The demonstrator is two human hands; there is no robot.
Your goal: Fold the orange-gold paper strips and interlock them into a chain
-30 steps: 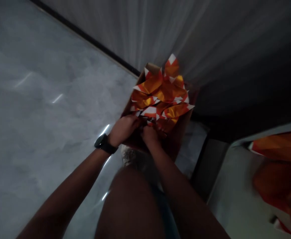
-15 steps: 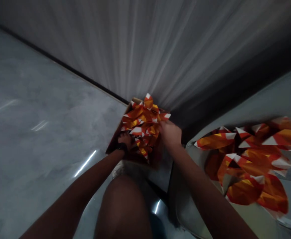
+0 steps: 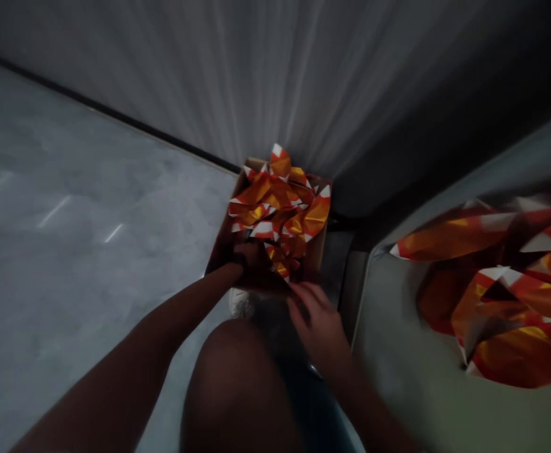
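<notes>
A cardboard box (image 3: 323,248) on the floor holds several crumpled orange, red and white wrapped packets (image 3: 275,195). My left hand (image 3: 250,255) reaches inside the box at its near left, beside the packets; its fingers are lost in shadow. At the box's near right edge is my right hand (image 3: 316,314), fingers apart and nothing in them, the fingertips close to the rim.
More wrapped packets (image 3: 516,302) lie on a pale surface (image 3: 407,377) at the right. Behind the box stands a grey ribbed wall (image 3: 209,75). My knee (image 3: 238,384) is in front, over the grey floor (image 3: 91,270).
My right hand has come off the packets and moved down toward me to the box's near edge. My left hand remains in the box. The view has shifted a little.
</notes>
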